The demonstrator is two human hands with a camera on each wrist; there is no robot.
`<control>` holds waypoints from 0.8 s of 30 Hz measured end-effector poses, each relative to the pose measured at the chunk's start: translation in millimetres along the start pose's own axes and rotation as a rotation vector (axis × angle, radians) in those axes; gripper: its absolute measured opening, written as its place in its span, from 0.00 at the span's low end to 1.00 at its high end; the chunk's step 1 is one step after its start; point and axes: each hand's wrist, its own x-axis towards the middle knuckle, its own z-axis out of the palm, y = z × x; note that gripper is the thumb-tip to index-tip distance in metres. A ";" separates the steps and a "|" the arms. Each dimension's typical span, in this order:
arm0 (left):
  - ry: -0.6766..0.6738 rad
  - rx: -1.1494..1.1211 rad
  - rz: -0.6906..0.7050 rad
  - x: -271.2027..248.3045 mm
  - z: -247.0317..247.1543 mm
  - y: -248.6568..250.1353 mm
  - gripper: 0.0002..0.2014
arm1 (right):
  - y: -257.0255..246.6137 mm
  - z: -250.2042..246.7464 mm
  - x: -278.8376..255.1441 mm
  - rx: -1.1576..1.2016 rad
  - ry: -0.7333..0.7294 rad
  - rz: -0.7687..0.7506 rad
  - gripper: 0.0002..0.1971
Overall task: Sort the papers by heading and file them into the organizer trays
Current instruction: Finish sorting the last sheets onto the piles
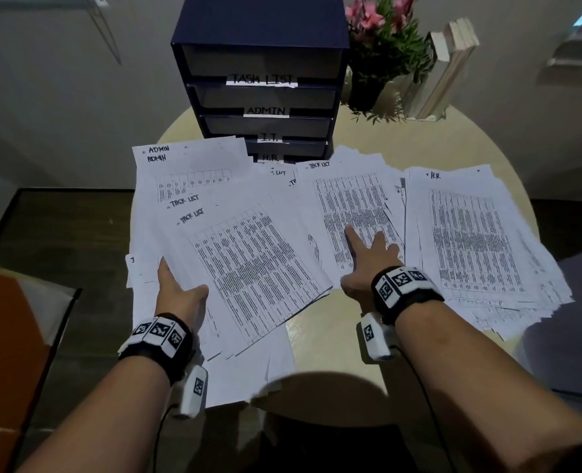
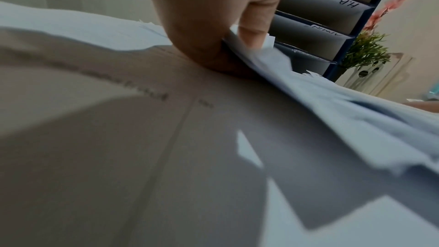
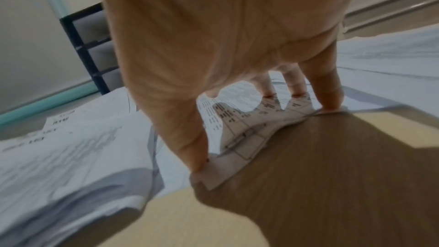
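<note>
Loose printed papers lie fanned across the round tabletop [image 1: 320,339] in 3 rough heaps, with the dark organizer [image 1: 262,80] standing at the back, its 4 trays labelled TASK LIST, ADMIN, I.T. and H.R. from top to bottom. The left heap [image 1: 214,240] shows ADMIN sheets underneath and TASK LIST sheets on top, skewed and overlapping; the middle heap [image 1: 351,199] is headed TASK LIST, and the right heap [image 1: 470,233] is headed H.R. The left hand [image 1: 177,291] has its thumb on top of the near-left edge of the left heap while its fingers [image 2: 253,23] curl under a lifted bundle of sheets, so it pinches that bundle. The right hand [image 1: 364,264] is spread flat, its fingers [image 3: 330,91] straight and pressing down on the near end of the middle heap, holding nothing. These sheets look thin, light and floppy, and they will likely slide over one another, so a bundle lifted by 1 corner would droop and shed pages. I would take each heap by a long edge, thumb above and fingers below, after squaring it, and keep the other palm pressing the neighbouring pile. Nothing appears filed in the trays so far, though their depths are dim.
</note>
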 end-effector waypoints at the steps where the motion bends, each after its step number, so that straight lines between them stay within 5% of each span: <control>1: 0.002 0.019 -0.007 0.6 -0.9 0.6 0.44 | -0.4 -0.7 0.4 -0.001 0.015 -0.001 0.55; 9: -0.015 0.102 0.031 -10.2 0.3 7.3 0.48 | 10.2 -5.3 8.9 -0.029 0.285 -0.036 0.52; 14: -0.041 0.122 0.106 -10.4 -1.9 6.8 0.48 | -6.9 -27.3 -13.7 0.196 0.405 -0.133 0.32; 16: -0.092 0.134 0.097 -4.7 -5.4 0.9 0.41 | -27.3 -30.1 -35.9 0.248 0.443 -0.173 0.32; 20: -0.072 -0.045 -0.094 14.2 -6.0 -12.5 0.09 | -77.7 -22.8 -85.1 0.191 0.407 -0.304 0.37; 22: -0.142 -0.100 -0.171 10.0 -1.0 -3.0 0.33 | -97.4 -10.5 -96.5 0.172 0.339 -0.422 0.32; 24: -0.133 -0.128 -0.236 13.9 0.0 -1.4 0.45 | -109.1 -3.2 -98.9 0.112 0.176 -0.535 0.22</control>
